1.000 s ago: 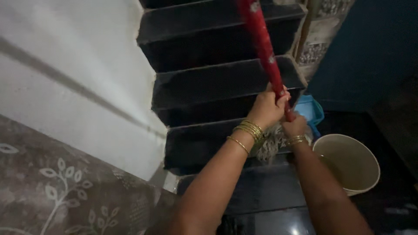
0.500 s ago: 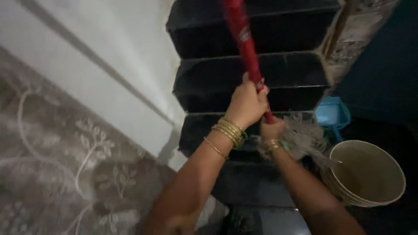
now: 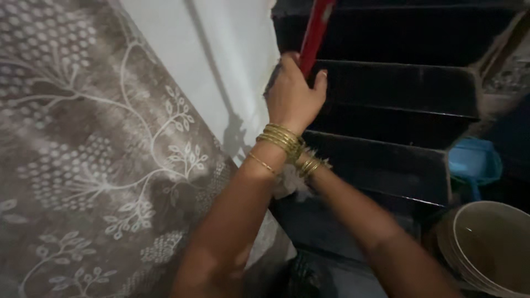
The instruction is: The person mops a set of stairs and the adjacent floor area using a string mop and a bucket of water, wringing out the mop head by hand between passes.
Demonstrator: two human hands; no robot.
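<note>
Left hand (image 3: 291, 96) wrapped tight round red mop stick (image 3: 314, 33). Stick goes up, top cut off by picture edge. Right hand hidden behind left wrist; only gold bangles (image 3: 308, 165) show, can't tell its grip. Bit of pale mop strings (image 3: 290, 182) peeks out below wrist, blurry. Dark stairs (image 3: 397, 88) behind. Cream bucket (image 3: 488, 248) and blue scoop (image 3: 472, 163) at right, partly cut off.

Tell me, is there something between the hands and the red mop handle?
Nothing visible is. The left hand is already closed around the red mop handle, in direct contact. The right hand is hidden behind the left wrist, near the pale mop strands, so its grip cannot be seen. The dark stairs lie behind the handle.
</note>
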